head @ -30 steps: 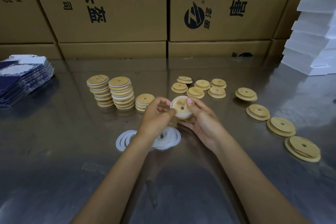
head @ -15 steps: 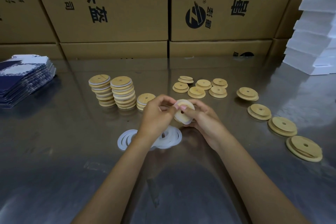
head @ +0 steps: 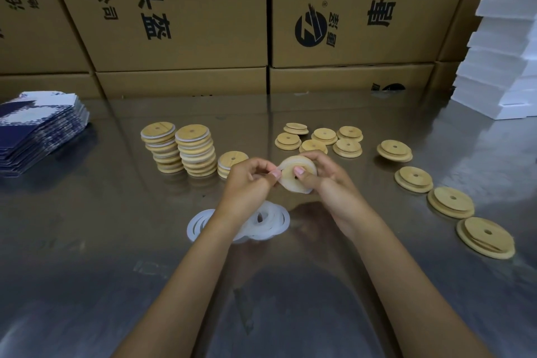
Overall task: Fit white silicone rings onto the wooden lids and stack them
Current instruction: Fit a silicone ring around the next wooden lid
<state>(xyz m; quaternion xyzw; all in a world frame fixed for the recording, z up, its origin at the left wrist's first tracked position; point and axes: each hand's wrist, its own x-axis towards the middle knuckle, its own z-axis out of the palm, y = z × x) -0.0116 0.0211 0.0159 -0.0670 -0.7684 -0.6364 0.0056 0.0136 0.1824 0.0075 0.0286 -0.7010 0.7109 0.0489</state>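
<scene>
Above the middle of the steel table, both hands hold one wooden lid [head: 289, 180] with a white silicone ring around its edge. My right hand [head: 331, 183] grips the lid, thumb on its face. My left hand [head: 250, 183] pinches the ring at the lid's left edge. Beneath my left wrist lies a pile of loose white rings [head: 261, 222]. Two tall stacks of ringed lids [head: 180, 148] and a short stack [head: 229, 163] stand at the left. Bare lids [head: 319, 138] lie in a cluster behind my hands.
Three more bare lids [head: 450, 202] run in a line toward the right front, with another one behind them. Blue printed cards [head: 37, 128] are stacked at the far left. White foam blocks [head: 505, 67] rise at the right. Cardboard boxes [head: 186, 14] wall the back of the table [head: 87, 241].
The lid has tilted and turned slightly in my hands, and my left fingers have shifted along the ring at its edge. Both hands stay in the same spot.
</scene>
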